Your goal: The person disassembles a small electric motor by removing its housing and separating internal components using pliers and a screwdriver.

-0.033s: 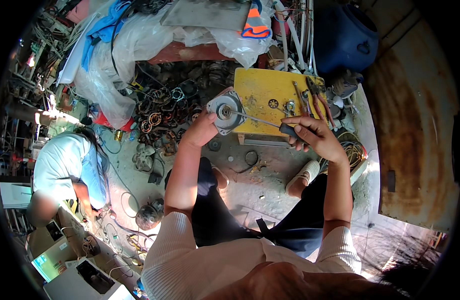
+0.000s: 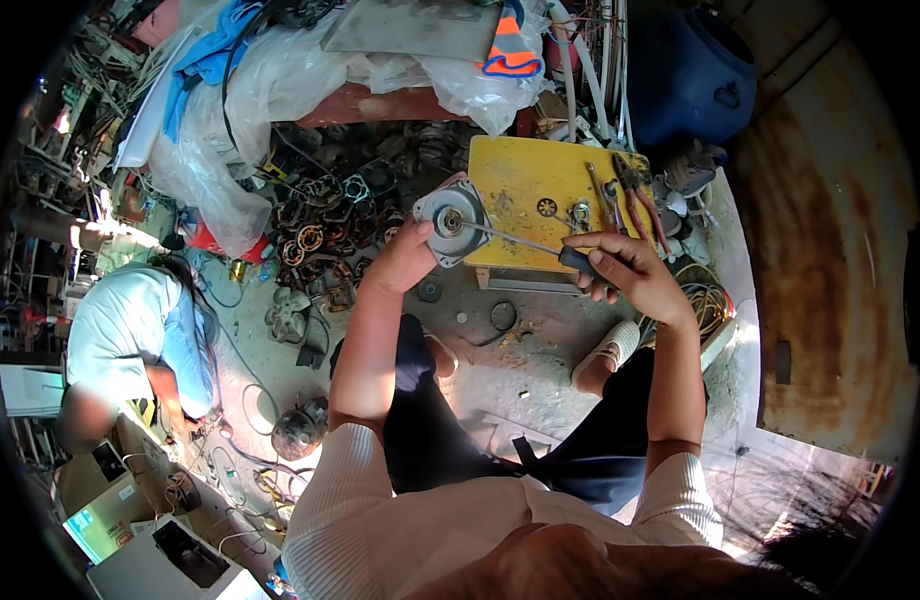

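Note:
My left hand grips a grey metal motor end cover by its lower left edge, its round hollow side turned up. In my right hand is a screwdriver, held by its dark handle with the long shaft pointing left. The shaft's tip reaches into the middle of the cover, at the bearing seat; whether it touches there I cannot tell. Below and behind the shaft stands a low yellow-topped table. On it lie pliers, a small dark ring and a small metal part.
Several motor parts and copper windings are heaped beyond my left hand. A blue barrel stands far right, beside a rusty metal sheet. At left, another person crouches among cables. A round metal housing sits near my left leg.

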### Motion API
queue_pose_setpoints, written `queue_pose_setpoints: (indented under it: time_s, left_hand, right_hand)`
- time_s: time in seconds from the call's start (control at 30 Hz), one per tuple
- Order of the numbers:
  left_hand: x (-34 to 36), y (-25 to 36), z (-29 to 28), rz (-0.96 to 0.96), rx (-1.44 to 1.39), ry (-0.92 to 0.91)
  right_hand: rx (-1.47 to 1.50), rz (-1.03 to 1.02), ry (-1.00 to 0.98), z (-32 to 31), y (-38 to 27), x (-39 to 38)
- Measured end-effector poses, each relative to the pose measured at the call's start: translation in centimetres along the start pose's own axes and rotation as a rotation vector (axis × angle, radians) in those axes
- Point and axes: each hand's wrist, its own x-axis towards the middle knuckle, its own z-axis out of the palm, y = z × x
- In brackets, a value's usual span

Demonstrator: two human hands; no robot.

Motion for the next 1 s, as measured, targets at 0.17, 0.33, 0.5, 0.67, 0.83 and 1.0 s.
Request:
queue_pose_setpoints:
  time_s: [0.17,0.33,0.5,0.67,0.83,1.0]
  left_hand:
    - [0.3,0.4,0.6,0.014,-0.029,-0.022]
    - [0.5,-0.1,0.6,0.040,-0.190,0.014]
    - [1.0,-0.9,-0.3,0.069,-0.093,0.163]
    - [1.4,-0.9,0.2,0.093,-0.120,0.147]
    - [1.7,-1.5,0.5,0.102,-0.120,0.139]
    - [1.5,-1.5,-0.1,0.074,-0.056,0.104]
  right_hand:
    - [0.004,0.008,-0.001,0.2,0.5,0.5]
    - [0.024,0.012,-0.010,0.3,0.4,0.6]
    - [0.031,0.016,0.016,0.8,-0.3,0.5]
    - [-0.006,0.055,0.043,1.2,-0.5,0.6]
    - [-0.013,0.084,0.040,1.6,-0.2,0.8]
    - [-0.012,0.084,0.038,1.8,0.0,1.0]
